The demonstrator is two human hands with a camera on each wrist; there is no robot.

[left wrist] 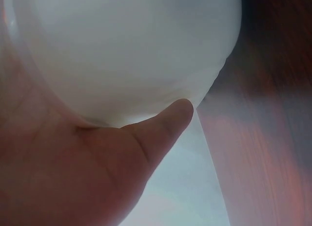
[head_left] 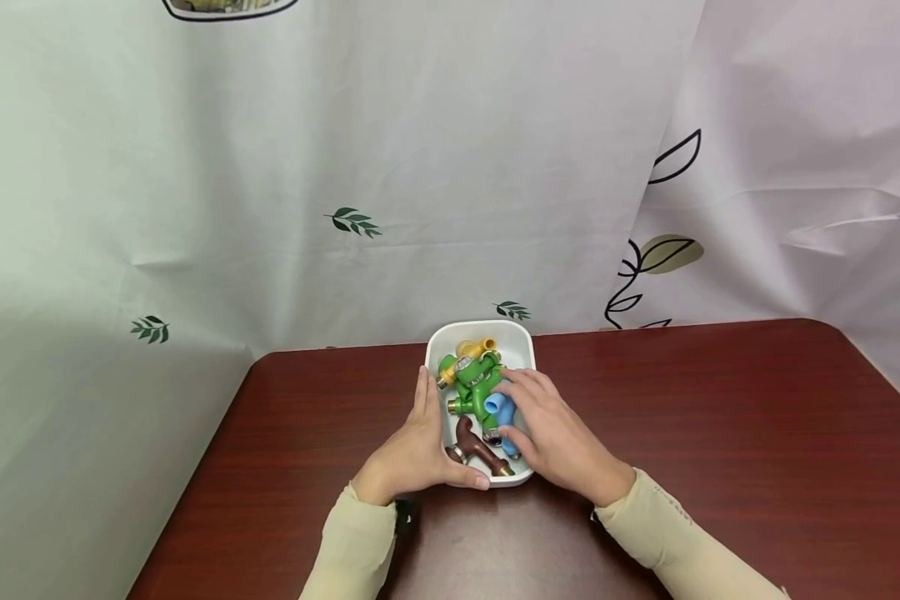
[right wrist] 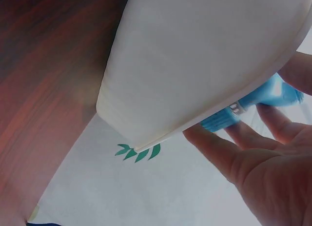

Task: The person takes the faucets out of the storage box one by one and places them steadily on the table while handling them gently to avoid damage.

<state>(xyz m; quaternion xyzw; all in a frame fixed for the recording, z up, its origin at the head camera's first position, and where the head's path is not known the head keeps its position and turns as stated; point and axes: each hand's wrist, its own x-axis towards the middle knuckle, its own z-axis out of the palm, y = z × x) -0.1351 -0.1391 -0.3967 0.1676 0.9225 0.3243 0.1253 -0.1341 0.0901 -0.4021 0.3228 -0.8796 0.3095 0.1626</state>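
A white plastic tub (head_left: 516, 352) holds several toy-bright water taps. My left hand (head_left: 411, 452) rests round its near left corner, fingers straight along the side and thumb stretched along the front rim. In the left wrist view a straight digit lies against the tub's outer wall (left wrist: 136, 55). With its thumb and fingers on either side, my right hand (head_left: 558, 429) grips a blue tap (head_left: 507, 411) at the tub's right side. The right wrist view shows this blue tap (right wrist: 265, 93) just above the rim, partly hidden by the wall.
Green taps (head_left: 482, 396) with brass ends fill the tub's middle. A yellow tap (head_left: 474, 347) lies behind them, and a brown tap (head_left: 478, 450) in front. The tub is on a dark red wooden table (head_left: 720, 433), with a leaf-printed white curtain (head_left: 435, 167) behind.
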